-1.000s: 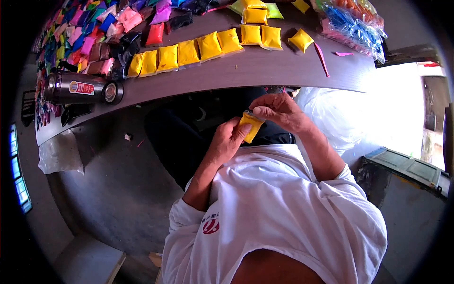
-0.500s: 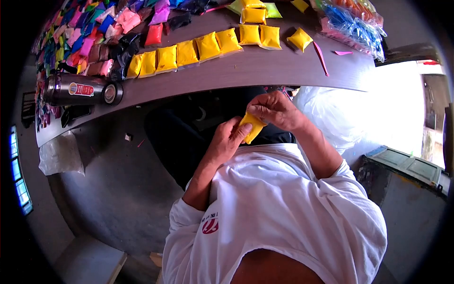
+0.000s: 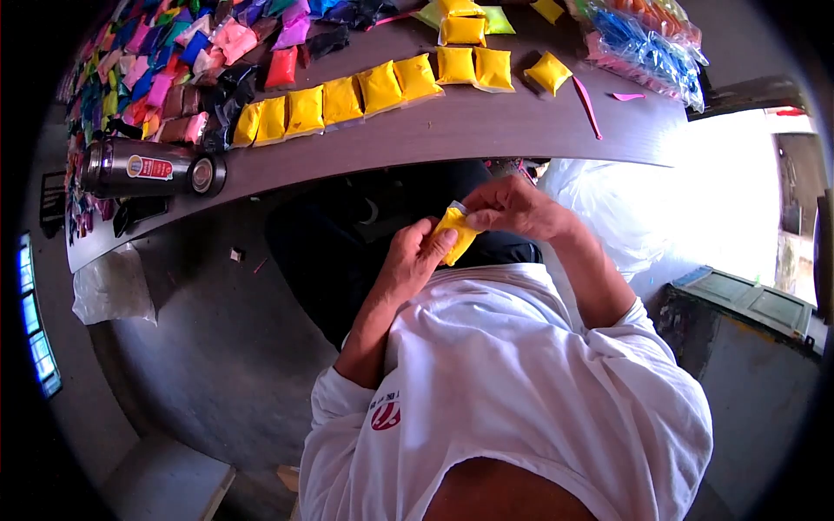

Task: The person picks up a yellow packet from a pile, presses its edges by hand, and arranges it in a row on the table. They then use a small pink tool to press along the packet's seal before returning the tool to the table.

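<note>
One yellow pouch point(image 3: 453, 234) was held between both hands, in front of the chest and below the near edge of the table point(image 3: 486, 130). The left hand point(image 3: 410, 260) was closed around its lower half, with the thumb laid along the front face. The right hand point(image 3: 512, 208) was closed on its top edge, where the fingertips point(image 3: 469, 208) were pinched together. The pouch was tilted, with its top end toward the table. On the table a row point(image 3: 347, 100) of yellow packets was laid side by side and touching. A further pair point(image 3: 473, 65) was placed at the row's right end, and a single packet point(image 3: 550, 73) was set apart beyond it. A heap point(image 3: 165, 61) of mixed-coloured packets was spread at the far left. A steel flask point(image 3: 148, 165) was laid on its side near the table's edge. A pink strip point(image 3: 591, 108) was laid to the right of the row. A clear bag point(image 3: 647, 48) of blue and orange pieces was placed at the far right corner. A white shirt point(image 3: 539, 391) was worn.
</note>
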Tool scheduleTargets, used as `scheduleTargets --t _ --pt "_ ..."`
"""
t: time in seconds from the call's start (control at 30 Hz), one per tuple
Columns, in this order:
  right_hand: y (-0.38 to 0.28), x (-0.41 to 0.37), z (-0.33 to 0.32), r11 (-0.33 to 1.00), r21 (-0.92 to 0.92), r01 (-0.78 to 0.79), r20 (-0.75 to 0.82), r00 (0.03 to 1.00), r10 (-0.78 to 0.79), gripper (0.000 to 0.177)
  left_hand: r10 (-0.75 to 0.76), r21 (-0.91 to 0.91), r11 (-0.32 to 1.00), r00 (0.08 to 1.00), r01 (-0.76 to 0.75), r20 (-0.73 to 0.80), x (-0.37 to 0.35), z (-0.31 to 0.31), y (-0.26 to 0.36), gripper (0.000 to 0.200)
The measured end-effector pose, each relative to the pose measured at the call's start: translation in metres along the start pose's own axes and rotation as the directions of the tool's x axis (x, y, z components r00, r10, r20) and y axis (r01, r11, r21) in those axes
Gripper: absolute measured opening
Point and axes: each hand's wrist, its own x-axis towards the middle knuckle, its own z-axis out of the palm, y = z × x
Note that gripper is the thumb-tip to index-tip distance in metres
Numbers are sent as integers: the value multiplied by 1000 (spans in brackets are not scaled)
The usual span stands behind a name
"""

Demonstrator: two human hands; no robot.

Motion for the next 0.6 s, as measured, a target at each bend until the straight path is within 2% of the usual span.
scheduleTargets --t 0.17,0.23,0.33,0.37,0.4,0.47,0.53,0.57,0.6 --pt "-2 0 5 996 -6 -88 -57 994 88 20 -10 -67 998 1000 9 -12 1 3 -5 54" --pt "2 1 6 999 35 16 -102 995 -12 17 -1 -57 998 1000 0 -18 0 2 -5 55" --pt "5 0 4 999 -24 23 -97 995 -25 15 -28 -94 995 1000 27 -11 -3 2 0 45" --pt "3 1 -4 960 -256 115 3 993 -118 15 4 -154 988 1000 -3 2 -2 4 -4 42" --pt "-9 0 -7 923 -378 72 52 997 -57 16 35 -214 976 999 -31 15 0 7 -9 38" --pt "-32 5 -17 884 -466 33 142 989 38 18 -8 -128 992 1000 7 -6 0 9 -16 33" --pt "-49 14 -43 783 -592 190 156 980 -120 17 -12 -65 998 1000 10 -19 1 8 -26 31" --pt "-58 22 -66 780 -567 266 111 963 -247 16 -62 -58 997 997 59 -42 1 6 -30 30" --pt "-61 32 -96 718 -498 487 29 837 -547 14 -112 -52 993 992 108 -66 2 6 -31 28"
